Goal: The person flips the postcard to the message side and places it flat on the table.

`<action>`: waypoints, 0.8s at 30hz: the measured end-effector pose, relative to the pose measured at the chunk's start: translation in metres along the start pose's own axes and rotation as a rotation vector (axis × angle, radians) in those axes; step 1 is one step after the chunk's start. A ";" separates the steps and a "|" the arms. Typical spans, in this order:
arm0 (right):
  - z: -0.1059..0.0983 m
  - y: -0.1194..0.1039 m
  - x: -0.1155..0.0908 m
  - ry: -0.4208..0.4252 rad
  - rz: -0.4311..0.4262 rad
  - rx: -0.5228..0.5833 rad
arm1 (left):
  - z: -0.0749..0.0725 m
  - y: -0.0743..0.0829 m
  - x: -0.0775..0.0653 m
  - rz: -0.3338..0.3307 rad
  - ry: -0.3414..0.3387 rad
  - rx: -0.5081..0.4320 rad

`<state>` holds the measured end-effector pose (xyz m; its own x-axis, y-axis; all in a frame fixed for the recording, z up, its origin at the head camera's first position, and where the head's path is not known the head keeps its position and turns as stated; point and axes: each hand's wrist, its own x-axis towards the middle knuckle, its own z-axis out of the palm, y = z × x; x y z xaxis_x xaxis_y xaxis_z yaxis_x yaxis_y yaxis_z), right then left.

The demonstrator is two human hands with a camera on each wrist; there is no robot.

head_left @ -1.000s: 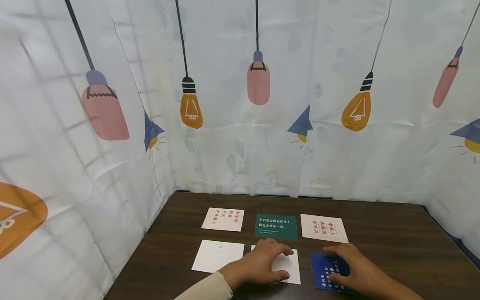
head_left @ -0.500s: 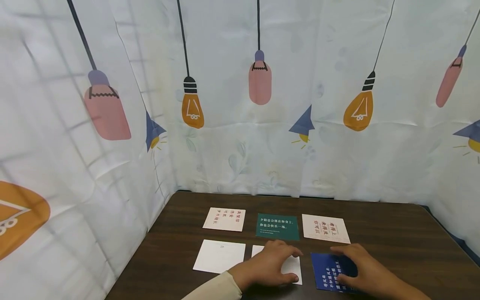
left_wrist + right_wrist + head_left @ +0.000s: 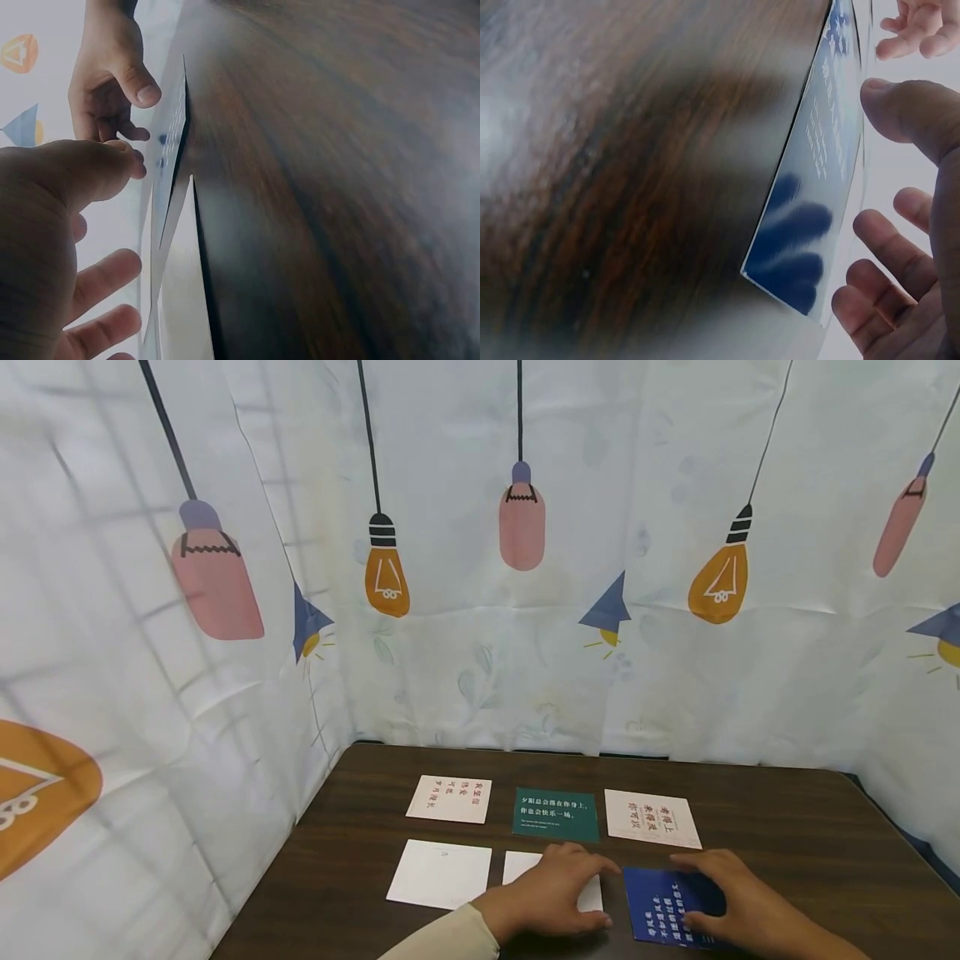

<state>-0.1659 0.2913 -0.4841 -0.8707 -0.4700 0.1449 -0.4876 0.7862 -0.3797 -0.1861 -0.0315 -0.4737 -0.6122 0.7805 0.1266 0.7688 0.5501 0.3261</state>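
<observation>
My left hand [image 3: 551, 891] hovers palm down over a white card [image 3: 517, 863], hiding most of it. Its thumb and fingers are spread, with nothing between them. Over the right part of a dark blue card [image 3: 651, 908] with white writing hangs my right hand [image 3: 738, 897], also with parted thumb and fingers. From the right wrist view, a gap separates these fingers from the glossy blue card [image 3: 799, 202], which mirrors them. Seen by the left wrist, both hands hang above the table, the right hand [image 3: 112, 75] beyond the left hand [image 3: 37, 217].
Another white card [image 3: 440, 873] lies at the left of the front row. Behind it are a pale card [image 3: 450, 798] with red writing, a green card [image 3: 556, 814] and a second pale card [image 3: 652, 817]. A lamp-patterned curtain [image 3: 450, 685] borders the dark wooden table [image 3: 330, 868].
My left hand has shifted right over the white card, towards the blue one. The right hand has also moved slightly right, uncovering more of the blue card's writing. The cards stay in place.
</observation>
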 end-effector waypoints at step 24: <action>-0.007 0.018 -0.010 -0.060 0.020 0.084 | 0.008 0.013 0.018 -0.019 -0.011 0.091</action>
<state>-0.1660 0.3125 -0.4863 -0.8734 -0.4798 0.0830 -0.4612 0.7603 -0.4574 -0.1858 -0.0080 -0.4747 -0.6255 0.7723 0.1107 0.7707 0.5896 0.2418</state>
